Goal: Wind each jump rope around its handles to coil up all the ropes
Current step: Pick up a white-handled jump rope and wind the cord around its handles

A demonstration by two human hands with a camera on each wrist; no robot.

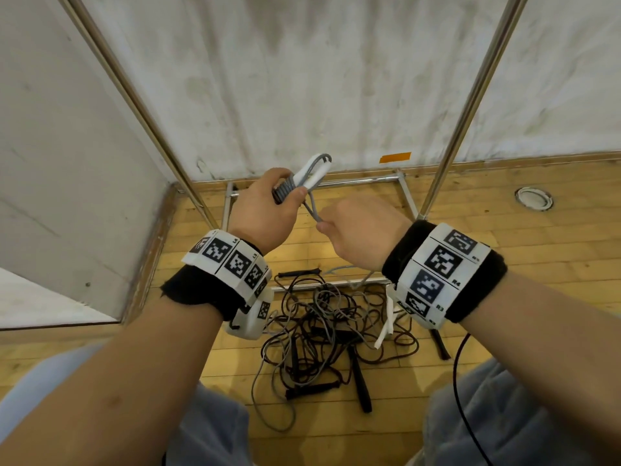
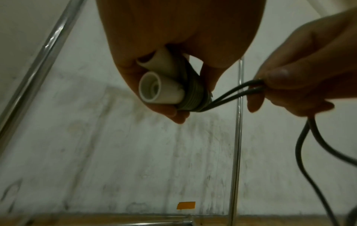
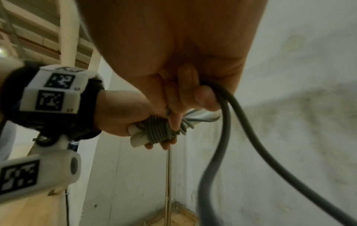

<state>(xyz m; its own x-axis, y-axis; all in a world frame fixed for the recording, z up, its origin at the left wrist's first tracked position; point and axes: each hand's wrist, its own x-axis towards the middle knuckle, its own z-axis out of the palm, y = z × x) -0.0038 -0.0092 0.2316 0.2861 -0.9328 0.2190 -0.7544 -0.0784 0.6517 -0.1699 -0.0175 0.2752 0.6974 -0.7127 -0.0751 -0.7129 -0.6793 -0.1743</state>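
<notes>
Fingers (image 2: pixel 170 113) curled round white handles (image 2: pixel 160 90), right hand (image 1: pixel 363 230) pinching grey rope (image 1: pixel 312 210) beside

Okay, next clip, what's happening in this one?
A person is coiling a grey jump rope around its two white handles. The left hand holds both handles together, with several turns already wound around them. The right hand pinches the doubled rope just beside the bundle, and the slack trails down from that grip. On the wooden floor below lies a tangled pile of ropes, dark and grey, with black handles, none visibly wound yet.
</notes>
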